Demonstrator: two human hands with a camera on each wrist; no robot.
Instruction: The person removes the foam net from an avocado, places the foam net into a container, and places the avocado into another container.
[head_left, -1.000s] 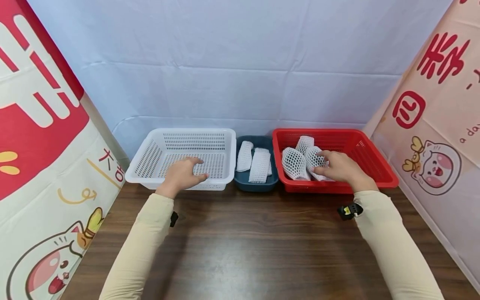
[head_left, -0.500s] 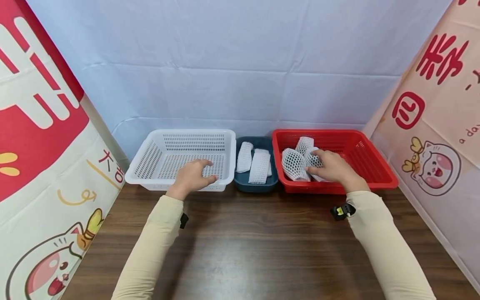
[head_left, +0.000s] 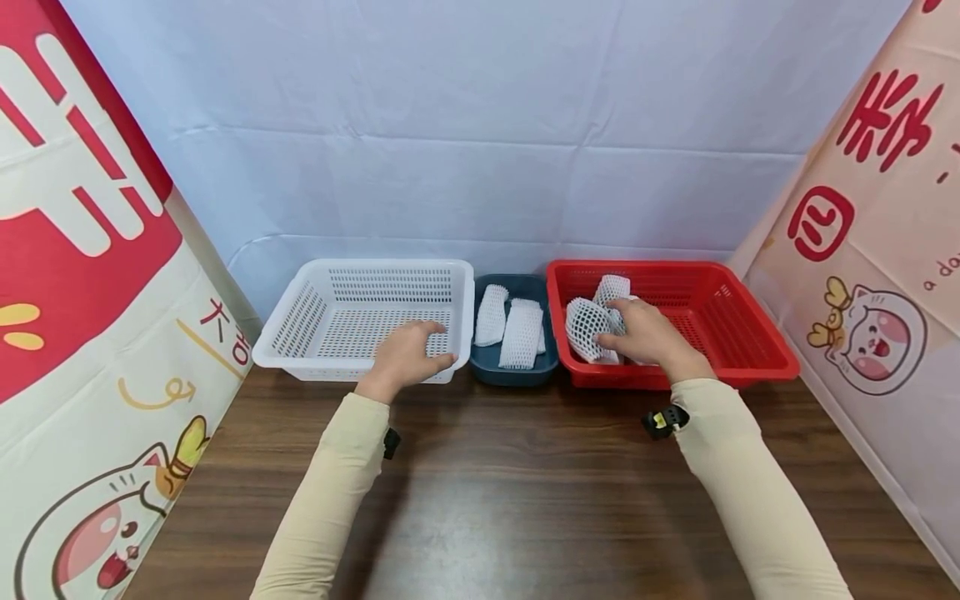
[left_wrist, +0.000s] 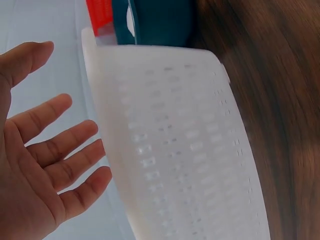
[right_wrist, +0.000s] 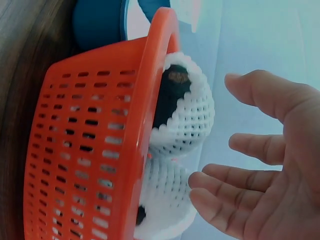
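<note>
Three containers are lining up on the table (head_left: 517, 483): the blue bin (head_left: 513, 377) is sitting in the middle, the white basket (head_left: 288, 363) is standing just left of it, and the red basket (head_left: 776, 354) just right of it. Inside the blue bin two white foam nets (head_left: 520, 335) are plainly showing, with more white netting peeking out from beneath the front one. Three netted items (head_left: 589, 323) are counting up in the red basket, crowding the end nearest the blue bin; whether more are lying under the hand, I cannot tell.

Two hands are working here, both released. The left hand (head_left: 408, 354) is hovering left of the blue bin, over the white basket's near rim, fingers spreading. The right hand (head_left: 645, 333) is hovering right of the blue bin, fingers loosely extending over the netted items, partly covering one; contact I cannot tell.

Now the right wrist view is revealing what the head view is hiding: a dark surface (right_wrist: 172, 92) with a brownish patch is showing through one net's opening, and a smaller dark spot through a second. The left wrist view is adding the white basket's slotted outer wall.
</note>
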